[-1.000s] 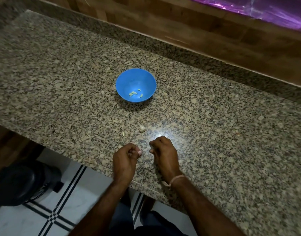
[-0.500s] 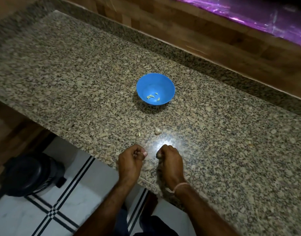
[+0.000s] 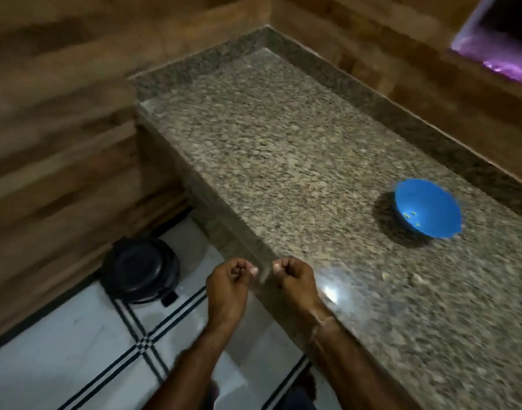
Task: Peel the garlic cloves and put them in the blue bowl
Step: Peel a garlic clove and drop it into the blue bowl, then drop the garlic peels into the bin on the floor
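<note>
My left hand (image 3: 228,281) and right hand (image 3: 295,276) are curled at the counter (image 3: 283,173) edge; blur hides whether either pinches a clove. The bowl (image 3: 428,202) sits well apart to the right, so over this edge a loose clove could drop onto the floor (image 3: 76,350)

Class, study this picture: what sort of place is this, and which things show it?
Probably a home kitchen: a speckled granite counter with a raised back edge, a blue bowl on it holding a few garlic pieces, and a tiled floor below.
</note>
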`<state>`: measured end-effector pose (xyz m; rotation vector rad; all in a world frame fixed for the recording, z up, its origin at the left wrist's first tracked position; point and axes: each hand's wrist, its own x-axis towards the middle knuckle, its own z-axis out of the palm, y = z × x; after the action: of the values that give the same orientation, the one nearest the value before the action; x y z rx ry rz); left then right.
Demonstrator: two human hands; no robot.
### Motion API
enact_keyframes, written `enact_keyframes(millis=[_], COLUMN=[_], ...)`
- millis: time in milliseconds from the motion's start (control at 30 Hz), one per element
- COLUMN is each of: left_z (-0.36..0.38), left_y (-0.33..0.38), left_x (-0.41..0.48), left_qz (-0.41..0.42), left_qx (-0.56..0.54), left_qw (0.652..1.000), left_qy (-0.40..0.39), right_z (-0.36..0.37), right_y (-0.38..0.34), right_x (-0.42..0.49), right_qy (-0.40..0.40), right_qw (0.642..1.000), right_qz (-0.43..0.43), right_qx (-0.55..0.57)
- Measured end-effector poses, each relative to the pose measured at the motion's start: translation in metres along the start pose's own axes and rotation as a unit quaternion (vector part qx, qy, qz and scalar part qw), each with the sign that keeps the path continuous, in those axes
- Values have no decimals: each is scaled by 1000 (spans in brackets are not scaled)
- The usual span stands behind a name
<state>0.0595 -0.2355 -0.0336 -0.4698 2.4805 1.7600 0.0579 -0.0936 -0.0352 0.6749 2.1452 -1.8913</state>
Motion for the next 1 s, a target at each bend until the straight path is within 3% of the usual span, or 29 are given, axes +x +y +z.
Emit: enact_keyframes(millis=[267, 467, 700, 900, 1000], left_z=[-195, -274, -318, -311, -293], left_y=[-56, -105, -142, -206, -262], left_x=[47, 55, 73, 116, 145], left_qz=[-37, -68, -126, -224, -296], left_qx=[-37, -28, -36, -37, -109], left_qw=[990, 973, 955, 944, 918], left_qy=[127, 218, 267, 241, 239], right_z=[206, 297, 365, 407, 432], right_y=[-38, -39, -29, 9, 53], right_x=[-10, -1, 26, 73, 109], right_qy=[-137, -195, -227, -224, -223], right_qw=[990, 978, 967, 958, 951], right_qz=[-14, -7, 40, 118, 159], right_qx=[-30, -78, -112, -137, -144])
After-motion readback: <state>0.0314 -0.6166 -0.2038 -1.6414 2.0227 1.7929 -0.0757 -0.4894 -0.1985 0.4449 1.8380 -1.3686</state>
